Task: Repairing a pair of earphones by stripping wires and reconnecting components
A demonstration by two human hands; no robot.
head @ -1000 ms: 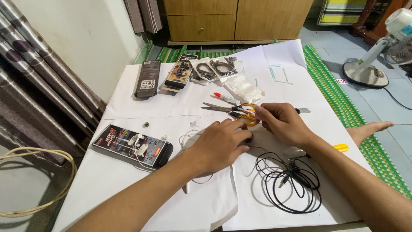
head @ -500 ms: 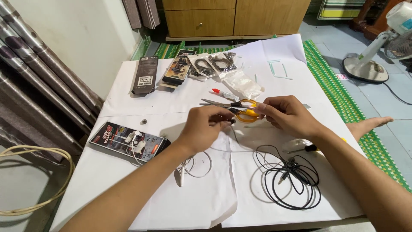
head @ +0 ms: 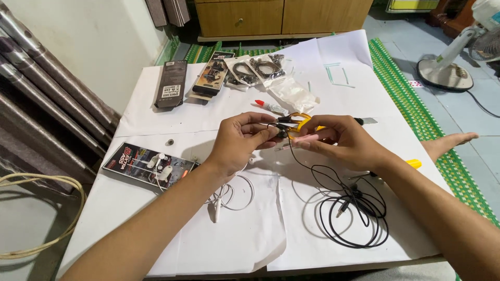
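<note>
Raised hands [head: 291,138] now pinch black cable [head: 291,156] between them

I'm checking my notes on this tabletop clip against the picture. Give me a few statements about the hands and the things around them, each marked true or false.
1. Both hands meet above the table on a black cable. True: the left hand and right hand pinch the black cable between them, and its coil lies on the white paper.
2. The white earphones lie under the left forearm. True: the white earphones sit loose there.
3. The red-capped tube is held in the right hand. False: the red-capped tube lies on the paper beyond the hands.
4. The standing fan is on the table. False: the fan stands on the floor, to the right.
</note>
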